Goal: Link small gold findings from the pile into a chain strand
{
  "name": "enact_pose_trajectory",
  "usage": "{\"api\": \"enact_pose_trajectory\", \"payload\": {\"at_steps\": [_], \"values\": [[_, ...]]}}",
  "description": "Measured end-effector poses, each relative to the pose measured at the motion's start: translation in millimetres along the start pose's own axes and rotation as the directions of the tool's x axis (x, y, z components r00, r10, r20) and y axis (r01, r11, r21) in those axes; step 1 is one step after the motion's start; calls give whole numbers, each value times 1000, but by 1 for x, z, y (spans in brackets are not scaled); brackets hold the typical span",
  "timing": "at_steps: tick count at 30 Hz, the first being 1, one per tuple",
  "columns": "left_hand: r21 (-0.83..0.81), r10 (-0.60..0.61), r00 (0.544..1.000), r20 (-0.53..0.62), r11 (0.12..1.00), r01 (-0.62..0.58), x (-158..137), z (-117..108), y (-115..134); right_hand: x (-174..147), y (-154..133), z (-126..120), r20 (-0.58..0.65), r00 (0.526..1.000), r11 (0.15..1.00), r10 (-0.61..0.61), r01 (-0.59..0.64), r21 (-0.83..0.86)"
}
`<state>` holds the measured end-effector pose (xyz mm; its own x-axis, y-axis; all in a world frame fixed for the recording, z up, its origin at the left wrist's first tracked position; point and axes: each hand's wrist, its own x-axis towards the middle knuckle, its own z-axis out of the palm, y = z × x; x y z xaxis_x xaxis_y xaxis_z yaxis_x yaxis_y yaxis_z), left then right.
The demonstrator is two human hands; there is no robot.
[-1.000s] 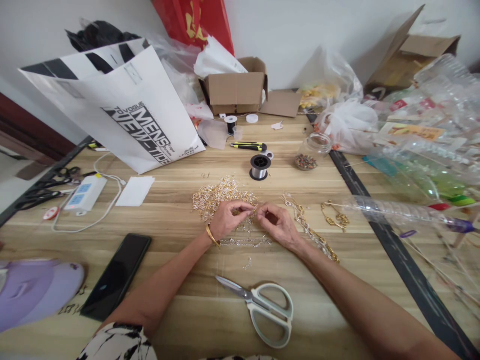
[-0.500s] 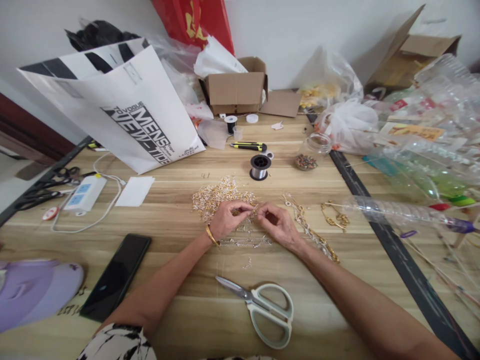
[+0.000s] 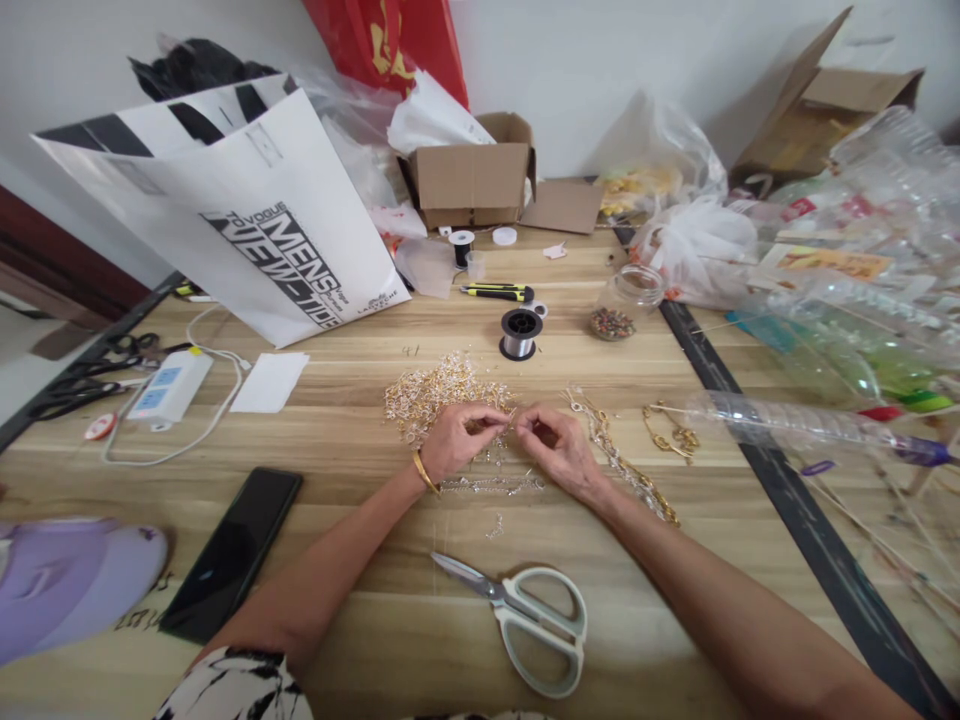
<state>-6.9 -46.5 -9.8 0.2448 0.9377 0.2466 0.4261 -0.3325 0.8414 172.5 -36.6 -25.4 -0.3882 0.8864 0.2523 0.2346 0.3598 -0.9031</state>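
Observation:
My left hand point(image 3: 466, 437), with a gold bangle point(image 3: 426, 472) at the wrist, is pinched closed at the near edge of a pile of small gold and clear beads point(image 3: 442, 390). Facing it, almost fingertip to fingertip, my right hand point(image 3: 556, 447) is pinched closed too. What the fingertips hold is too small to make out. Just below the hands lies a silvery beaded strand point(image 3: 491, 486). Gold and silver chains point(image 3: 626, 465) stretch out to the right of my right hand. White-handled scissors point(image 3: 525, 620) rest nearer to me.
Behind the beads stand a wire spool point(image 3: 519, 335), a yellow-black box cutter point(image 3: 496, 292) and a jar of beads point(image 3: 622, 305). A phone point(image 3: 232, 553) lies left of my forearm. Plastic bottles point(image 3: 847, 320) crowd the right side; a white paper bag point(image 3: 225, 210) stands at the back left.
Both hands keep nearly the same place and pinch, with only slight shifts of the fingers. Nothing else has visibly moved.

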Motion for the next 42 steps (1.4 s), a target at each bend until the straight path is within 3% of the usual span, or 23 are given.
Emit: {"api": "enact_pose_trajectory", "payload": {"at_steps": [14, 42], "values": [[-25, -63, 998, 13, 998, 64, -1, -1, 1, 1, 7, 2, -43, 999, 1000, -13, 13, -5], [141, 86, 996, 18, 986, -87, -3, 3, 1, 2, 5, 1, -5, 1000, 1000, 22, -22, 7]]}}
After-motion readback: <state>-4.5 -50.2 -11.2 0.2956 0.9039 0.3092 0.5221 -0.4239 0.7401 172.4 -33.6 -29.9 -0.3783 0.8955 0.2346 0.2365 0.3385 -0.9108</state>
